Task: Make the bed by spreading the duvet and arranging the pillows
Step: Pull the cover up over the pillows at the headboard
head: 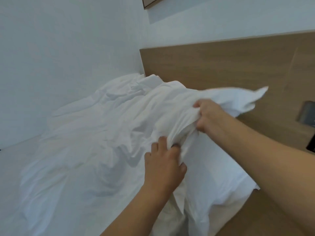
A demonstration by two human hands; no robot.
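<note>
**A:** Nearest you, your two forearms reach in from the lower edge, and your left hand (164, 160) comes first. Its fingers are curled into a gathered fold of the white duvet (88, 137), pinching cloth, not lying flat on it. I judge you hold it there to anchor the near edge while the other hand works.

**B:** And the right one?

**A:** Your right hand (207, 114) sits a little farther on and higher, fist closed round a bunch of the same fabric. A loose corner flares out past your knuckles toward the headboard (221, 65), blurred, so it looks caught mid-flick. Gripping the top edge at two points makes sense if you mean to shake the cloth out and draw it flat.

**B:** Where does the duvet lie?

**A:** Crumpled in a long heap across the mattress, from your hands back toward the far corner where the wall (59, 40) meets the headboard. It isn't spread yet; I'd call this an early stage.

**B:** Pillows?

**A:** I count one for certain: a white pillow (221, 183) just below your right forearm, lying against the foot of the headboard, partly under the lifted cloth. Whether a second hides beneath the heap, I can't tell.

**B:** The tally, then?

**A:** Two hands, both gripping; one duvet; one visible pillow; one wooden headboard with a dark recessed panel (306, 113) at its right; and, farthest off, one frame corner (150, 2) high on the wall.
</note>
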